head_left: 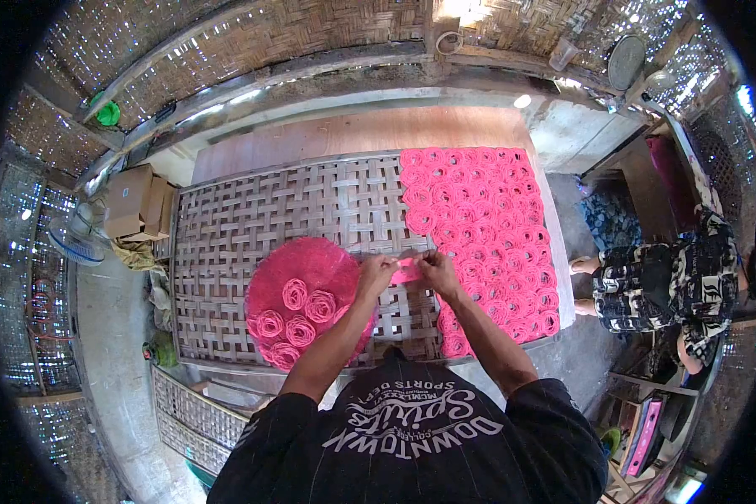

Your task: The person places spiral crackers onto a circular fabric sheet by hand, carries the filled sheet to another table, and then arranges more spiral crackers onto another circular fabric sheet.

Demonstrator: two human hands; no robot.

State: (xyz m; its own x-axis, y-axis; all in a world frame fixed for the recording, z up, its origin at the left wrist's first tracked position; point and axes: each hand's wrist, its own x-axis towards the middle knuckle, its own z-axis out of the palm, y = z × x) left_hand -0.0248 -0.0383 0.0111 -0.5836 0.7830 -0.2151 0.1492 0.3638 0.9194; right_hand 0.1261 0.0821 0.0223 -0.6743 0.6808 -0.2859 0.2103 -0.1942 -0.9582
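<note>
Between both hands, above the woven bamboo rack (294,202), is a pink coiled piece (406,270), its exact shape partly hidden by fingers. My left hand (376,275) pinches its left side, close to the right rim of a round pink tray (315,259). On its other side, the fingers of my right hand (437,273) are closed on the piece. Several loose pink rosettes of coiled strands (320,306) lie on the round tray. To the right of my hands, rows of similar pink rosettes (487,244) cover that end of the rack.
A wooden board (353,130) lies behind the rack. At the left stand a cardboard box (134,202) and a fan (76,239). Another person (672,281) in patterned clothes is at the right. A woven bamboo panel (193,424) leans at the lower left.
</note>
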